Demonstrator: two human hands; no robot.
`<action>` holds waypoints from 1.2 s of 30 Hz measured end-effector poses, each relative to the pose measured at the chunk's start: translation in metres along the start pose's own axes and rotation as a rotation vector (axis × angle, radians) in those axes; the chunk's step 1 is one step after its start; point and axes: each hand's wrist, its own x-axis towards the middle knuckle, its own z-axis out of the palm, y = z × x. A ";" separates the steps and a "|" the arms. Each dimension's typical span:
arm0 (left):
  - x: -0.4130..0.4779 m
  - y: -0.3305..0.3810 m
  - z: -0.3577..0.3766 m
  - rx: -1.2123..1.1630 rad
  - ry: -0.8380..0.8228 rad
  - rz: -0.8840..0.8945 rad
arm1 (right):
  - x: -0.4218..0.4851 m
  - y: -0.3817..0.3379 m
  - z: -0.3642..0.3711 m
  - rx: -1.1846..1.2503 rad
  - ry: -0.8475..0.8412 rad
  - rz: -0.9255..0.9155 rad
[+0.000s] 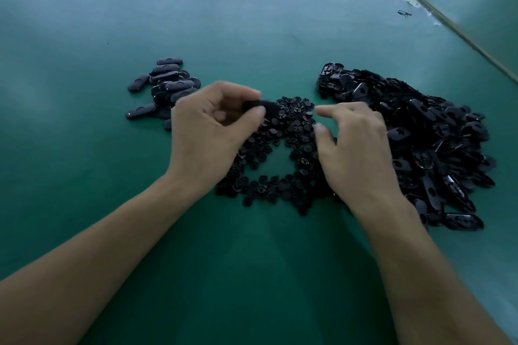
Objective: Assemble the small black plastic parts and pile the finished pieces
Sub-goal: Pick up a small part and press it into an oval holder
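Finished pieces (165, 87) sit in a small pile far left on the green table (252, 36). Left hand (213, 131) is just right of that pile, fingers and thumb pinched on one oblong shell (259, 107). The shell is blurred and held above the round inserts (283, 148) heaped in the centre. Right hand (356, 154) is over the same heap, thumb and forefinger apart, nothing visible between them. Open shells (426, 143) are piled far right. My read: parts are light, rigid, smooth moulded plastic, probably slippery. Pinch the shell by its long edges and the insert by its rim, then press square.
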 end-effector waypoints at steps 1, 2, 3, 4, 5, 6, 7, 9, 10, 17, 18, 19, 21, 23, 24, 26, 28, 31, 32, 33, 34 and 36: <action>0.004 0.000 -0.003 0.019 0.023 0.006 | 0.000 0.004 -0.001 -0.132 -0.030 0.050; 0.008 0.000 -0.007 0.034 0.049 0.006 | 0.000 0.007 -0.001 -0.226 -0.066 0.111; 0.012 -0.001 -0.011 0.050 0.079 -0.001 | 0.000 0.009 -0.001 -0.283 -0.099 0.166; 0.016 -0.003 -0.015 0.074 0.114 -0.011 | -0.001 0.009 -0.002 -0.312 -0.126 0.202; 0.021 -0.004 -0.019 0.103 0.148 -0.024 | -0.001 0.009 -0.002 -0.328 -0.145 0.219; 0.024 -0.006 -0.023 0.128 0.174 -0.036 | -0.002 0.008 -0.002 -0.341 -0.157 0.222; 0.028 -0.008 -0.026 0.146 0.189 -0.049 | -0.002 0.008 -0.003 -0.349 -0.160 0.216; 0.035 -0.013 -0.034 0.205 0.219 -0.070 | -0.001 0.009 -0.005 -0.349 -0.154 0.203; 0.037 -0.016 -0.038 0.248 0.236 -0.082 | -0.001 0.009 -0.006 -0.344 -0.146 0.204; 0.043 -0.037 -0.056 0.479 0.234 -0.170 | 0.001 0.009 -0.004 -0.358 -0.136 0.254; 0.043 -0.038 -0.056 0.511 0.225 -0.172 | 0.001 0.009 -0.004 -0.361 -0.137 0.256; 0.042 -0.038 -0.055 0.539 0.219 -0.175 | 0.002 0.010 -0.004 -0.358 -0.134 0.256; 0.041 -0.038 -0.055 0.596 0.218 -0.178 | 0.003 0.011 -0.005 -0.349 -0.124 0.251; 0.041 -0.038 -0.055 0.659 0.207 -0.168 | 0.004 0.011 -0.006 -0.345 -0.113 0.245; 0.041 -0.038 -0.055 0.682 0.198 -0.162 | 0.004 0.012 -0.006 -0.341 -0.103 0.243; 0.041 -0.037 -0.055 0.696 0.198 -0.155 | 0.005 0.012 -0.006 -0.328 -0.079 0.237; 0.042 -0.036 -0.055 0.693 0.218 -0.133 | 0.006 0.012 -0.007 -0.300 -0.056 0.230; 0.040 -0.033 -0.050 0.632 0.214 -0.075 | 0.007 0.012 -0.008 -0.264 -0.017 0.221; 0.039 -0.031 -0.047 0.591 0.194 -0.063 | 0.007 0.012 -0.008 -0.259 0.002 0.213; 0.037 -0.027 -0.042 0.553 0.170 -0.055 | 0.007 0.012 -0.008 -0.249 0.023 0.204; 0.036 -0.023 -0.038 0.516 0.144 -0.048 | 0.007 0.012 -0.007 -0.228 0.046 0.193; 0.030 -0.012 -0.028 0.416 0.076 -0.054 | 0.008 0.013 -0.006 -0.153 0.090 0.157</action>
